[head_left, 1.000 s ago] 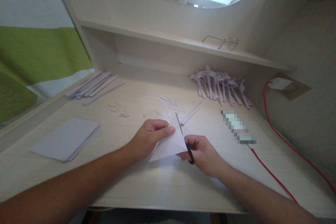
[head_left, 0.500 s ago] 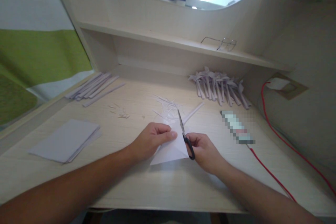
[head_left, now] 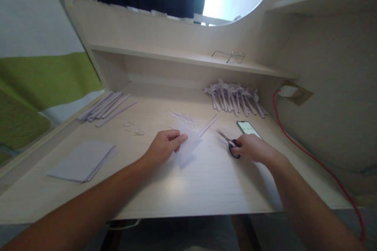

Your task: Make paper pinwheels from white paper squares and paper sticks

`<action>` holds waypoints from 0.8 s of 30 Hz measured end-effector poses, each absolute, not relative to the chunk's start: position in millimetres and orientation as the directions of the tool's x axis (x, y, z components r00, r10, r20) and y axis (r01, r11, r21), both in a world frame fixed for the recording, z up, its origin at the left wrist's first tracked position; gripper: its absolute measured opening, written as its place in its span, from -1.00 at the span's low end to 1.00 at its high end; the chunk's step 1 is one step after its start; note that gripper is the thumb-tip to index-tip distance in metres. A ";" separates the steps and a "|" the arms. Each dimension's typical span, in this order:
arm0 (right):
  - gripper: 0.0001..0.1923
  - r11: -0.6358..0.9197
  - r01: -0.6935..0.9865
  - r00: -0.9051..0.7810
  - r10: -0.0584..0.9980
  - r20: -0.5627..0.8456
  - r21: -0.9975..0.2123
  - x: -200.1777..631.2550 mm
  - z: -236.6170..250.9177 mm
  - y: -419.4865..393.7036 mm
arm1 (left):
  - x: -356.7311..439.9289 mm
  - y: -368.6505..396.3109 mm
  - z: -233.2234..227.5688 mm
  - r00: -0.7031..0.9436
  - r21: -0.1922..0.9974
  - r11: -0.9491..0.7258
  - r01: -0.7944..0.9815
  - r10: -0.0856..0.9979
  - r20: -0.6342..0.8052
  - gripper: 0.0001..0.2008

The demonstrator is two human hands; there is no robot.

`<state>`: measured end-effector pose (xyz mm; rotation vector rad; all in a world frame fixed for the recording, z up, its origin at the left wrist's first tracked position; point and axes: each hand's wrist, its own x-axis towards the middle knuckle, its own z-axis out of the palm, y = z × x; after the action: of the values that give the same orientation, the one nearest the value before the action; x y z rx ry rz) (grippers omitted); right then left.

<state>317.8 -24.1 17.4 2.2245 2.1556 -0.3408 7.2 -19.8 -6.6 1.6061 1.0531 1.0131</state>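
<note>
My left hand point(head_left: 165, 145) pinches a folded white paper triangle point(head_left: 188, 145) that rests on the light wooden desk point(head_left: 206, 180). To its right, my right hand point(head_left: 252, 148) holds the black handles of small scissors point(head_left: 228, 141). The scissors lie low on the desk with their blades pointing left toward the paper, a short gap away from it. A rolled paper stick point(head_left: 208, 125) and thin paper scraps point(head_left: 184, 117) lie just behind the paper.
A phone point(head_left: 247, 128) with a lit screen lies behind my right hand, its red cable point(head_left: 297, 141) running to a wall socket point(head_left: 291, 92). Folded paper pieces point(head_left: 234, 96) are heaped at the back right, paper strips point(head_left: 106, 104) back left, a sheet stack point(head_left: 82, 160) front left. Glasses point(head_left: 231, 57) rest on the shelf.
My right hand has pulled the scissors off the paper and moved right, lowering them to the desk. My left hand keeps the paper. The view has tilted up and shifted.
</note>
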 end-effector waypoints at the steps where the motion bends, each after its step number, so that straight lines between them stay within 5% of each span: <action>1: -0.80 -0.051 0.991 0.029 0.984 -0.176 -0.120 319.0 16.4 -26.2 | 6.6 -20.6 -4.4 0.298 0.963 -0.205 0.176 0.943 0.146 -0.59; 6: -0.88 -0.030 0.990 0.020 0.997 -0.078 -0.136 310.1 23.4 -41.6 | 8.0 -30.8 1.9 0.289 0.988 -0.125 0.089 0.952 0.095 -0.74; 8: -0.77 0.042 0.968 -0.042 0.999 0.004 -0.247 296.2 25.3 -54.8 | 11.2 -39.5 1.1 0.268 0.996 -0.082 0.047 0.961 0.067 -0.73; 9: -0.70 0.100 0.937 -0.089 0.995 0.048 -0.335 286.8 24.2 -62.4 | 13.2 -44.7 0.2 0.259 0.998 -0.060 0.019 0.964 0.053 -0.72; 11: -0.60 0.229 0.590 -0.225 0.968 0.114 -0.774 265.9 17.6 -77.5 | 16.9 -56.1 -2.6 0.262 0.999 -0.016 -0.044 0.965 0.027 -0.71; 13: -0.62 0.180 0.303 -0.292 0.952 0.089 -0.936 247.1 7.4 -89.3 | 18.6 -67.2 -6.4 0.284 0.994 0.029 -0.107 0.959 0.003 -0.70; 21: -0.72 0.090 0.185 -0.262 0.964 0.039 -0.979 236.0 -11.5 -117.2 | 0.2 -100.9 -21.9 0.128 0.981 -0.072 -0.181 0.987 0.096 -0.77; 24: -0.76 0.125 0.213 -0.270 0.961 0.064 -0.969 237.1 -3.8 -132.6 | -5.1 -114.2 -20.0 0.106 0.972 -0.103 -0.212 0.986 0.127 -0.62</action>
<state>237.1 -132.6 -3.8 1.9716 2.7432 -2.0443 -5.1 -114.2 -20.0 1.1912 0.9124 1.2943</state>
